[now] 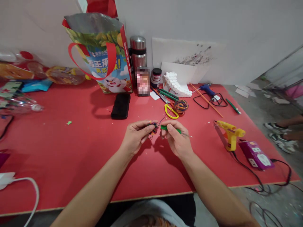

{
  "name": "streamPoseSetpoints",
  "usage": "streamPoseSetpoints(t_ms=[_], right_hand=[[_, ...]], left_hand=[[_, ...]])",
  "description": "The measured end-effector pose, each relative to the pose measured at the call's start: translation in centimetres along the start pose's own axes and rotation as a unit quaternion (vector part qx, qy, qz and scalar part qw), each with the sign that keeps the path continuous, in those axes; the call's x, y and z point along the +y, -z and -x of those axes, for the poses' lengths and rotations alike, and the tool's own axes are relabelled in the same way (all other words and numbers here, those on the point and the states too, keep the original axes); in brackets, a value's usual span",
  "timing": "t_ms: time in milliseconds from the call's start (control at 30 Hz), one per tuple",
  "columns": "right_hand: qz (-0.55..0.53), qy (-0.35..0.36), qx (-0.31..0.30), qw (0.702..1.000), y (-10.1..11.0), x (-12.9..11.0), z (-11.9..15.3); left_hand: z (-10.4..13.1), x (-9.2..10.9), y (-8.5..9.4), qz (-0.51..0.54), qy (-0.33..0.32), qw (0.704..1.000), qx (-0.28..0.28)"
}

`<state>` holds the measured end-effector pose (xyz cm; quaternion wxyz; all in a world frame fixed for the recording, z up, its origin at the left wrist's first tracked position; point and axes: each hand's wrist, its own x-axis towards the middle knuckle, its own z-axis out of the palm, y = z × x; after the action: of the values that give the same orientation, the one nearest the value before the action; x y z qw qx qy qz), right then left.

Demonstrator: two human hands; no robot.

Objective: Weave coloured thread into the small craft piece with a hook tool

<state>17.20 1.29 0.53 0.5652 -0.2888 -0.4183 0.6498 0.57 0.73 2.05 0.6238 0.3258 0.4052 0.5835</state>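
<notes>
Pinched in my left hand (138, 135) is a small multicoloured crocheted piece (153, 128), partly covered by the thumb and fingers. My right hand (177, 138) grips a crochet hook with a green handle (163, 127); its thin metal end points left and meets the yarn piece. Another metal tip sticks out to the right of that hand. A strand of yarn runs up from the piece toward a multicoloured yarn ball (181, 106) on the red table. Just beyond my hands lie scissors with yellow handles (171, 112).
A black phone (120, 106) lies beyond my left hand, near a tall printed bag (104, 56) and a steel thermos (138, 52). To the right are a yellow glue gun (230, 134), its cord, and a purple packet (255, 154). Plastic bottles (21, 102) lie far left.
</notes>
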Motion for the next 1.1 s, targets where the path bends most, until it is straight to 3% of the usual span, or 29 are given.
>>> streamPoseSetpoints(t_ms=[267,567,1100], right_hand=[[-0.001,-0.019,-0.033,0.999,0.1,0.0,0.1],[0.007,-0.017,-0.02,1.0,0.0,-0.1,0.0],[0.009,-0.022,-0.018,1.0,0.1,0.0,-0.2]], left_hand=[[-0.6,-0.1,0.5,-0.037,0.021,0.999,0.01],[-0.4,0.0,0.3,0.006,-0.014,0.999,-0.047],[-0.7,-0.3,0.9,0.007,0.009,0.998,-0.062]])
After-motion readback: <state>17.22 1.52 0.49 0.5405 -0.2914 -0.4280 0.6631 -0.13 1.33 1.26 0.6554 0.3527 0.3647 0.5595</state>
